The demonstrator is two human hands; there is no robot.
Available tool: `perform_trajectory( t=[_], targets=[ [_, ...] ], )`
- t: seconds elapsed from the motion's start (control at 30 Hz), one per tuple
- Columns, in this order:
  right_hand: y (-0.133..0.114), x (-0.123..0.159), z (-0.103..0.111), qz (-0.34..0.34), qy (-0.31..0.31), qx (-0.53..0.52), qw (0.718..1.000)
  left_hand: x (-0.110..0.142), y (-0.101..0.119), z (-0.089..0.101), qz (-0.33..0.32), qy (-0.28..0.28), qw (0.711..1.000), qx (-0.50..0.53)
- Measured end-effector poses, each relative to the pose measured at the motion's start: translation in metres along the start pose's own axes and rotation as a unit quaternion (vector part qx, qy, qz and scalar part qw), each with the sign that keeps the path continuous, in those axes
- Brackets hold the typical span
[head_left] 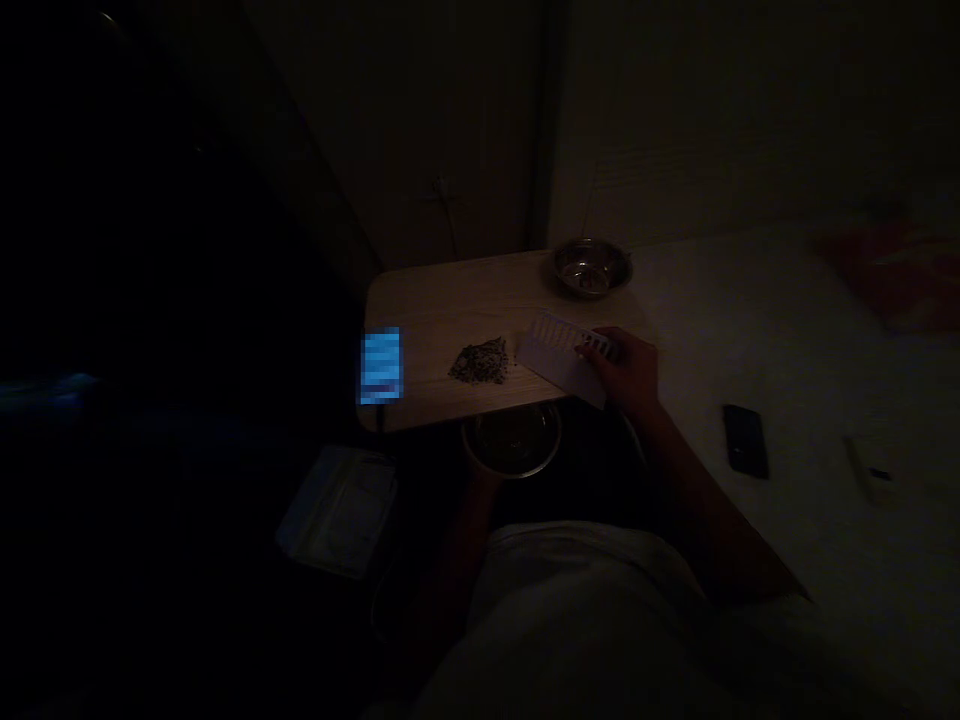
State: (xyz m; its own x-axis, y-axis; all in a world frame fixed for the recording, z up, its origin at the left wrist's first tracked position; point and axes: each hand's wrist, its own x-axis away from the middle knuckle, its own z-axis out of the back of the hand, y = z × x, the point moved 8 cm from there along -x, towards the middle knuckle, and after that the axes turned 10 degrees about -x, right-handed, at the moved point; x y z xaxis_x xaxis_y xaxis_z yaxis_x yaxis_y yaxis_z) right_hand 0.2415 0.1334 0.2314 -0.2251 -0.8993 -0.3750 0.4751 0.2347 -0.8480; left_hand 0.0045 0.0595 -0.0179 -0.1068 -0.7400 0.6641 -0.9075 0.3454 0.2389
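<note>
Shirt (585, 610) nearest my camera; right hand (628, 368) pinching the card (556, 366) beside the pile (481, 362) on the surface (435, 300); left hand (484, 480) at the bowl (525, 474), grip I can't tell; I'd keep the card low.

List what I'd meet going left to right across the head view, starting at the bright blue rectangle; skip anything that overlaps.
Bright blue rectangle → heap of small dark bits → pale slotted piece held in the right hand → dark phone-like device → small pale object.
</note>
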Motion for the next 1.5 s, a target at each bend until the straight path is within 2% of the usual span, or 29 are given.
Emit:
perform_trajectory(
  t=[0.13,0.3,0.53,0.77,1.2,1.5],
  targets=[
    [-0.003,-0.001,0.005,0.006,0.008,0.010,1.000,0.002,0.002,-0.001,-0.009,0.014,1.000,0.005],
    [-0.003,-0.001,0.006,0.003,0.017,0.002,1.000,0.007,-0.002,-0.009,0.027,-0.001,0.999,0.028],
    [0.005,-0.002,0.000,-0.001,0.010,-0.005,1.000,0.009,0.004,-0.006,-0.015,0.030,0.999,0.007],
    [0.001,-0.003,0.002,0.000,0.017,-0.005,1.000,0.004,0.000,-0.004,0.009,0.008,1.000,0.001],
    [0.001,-0.005,-0.005,0.021,-0.015,-0.008,1.000,0.003,0.001,-0.003,-0.005,-0.006,1.000,-0.025],
    [-0.009,-0.006,-0.001,0.030,-0.022,-0.010,0.999,0.007,0.005,-0.004,-0.019,0.028,0.999,-0.029]
  ],
)
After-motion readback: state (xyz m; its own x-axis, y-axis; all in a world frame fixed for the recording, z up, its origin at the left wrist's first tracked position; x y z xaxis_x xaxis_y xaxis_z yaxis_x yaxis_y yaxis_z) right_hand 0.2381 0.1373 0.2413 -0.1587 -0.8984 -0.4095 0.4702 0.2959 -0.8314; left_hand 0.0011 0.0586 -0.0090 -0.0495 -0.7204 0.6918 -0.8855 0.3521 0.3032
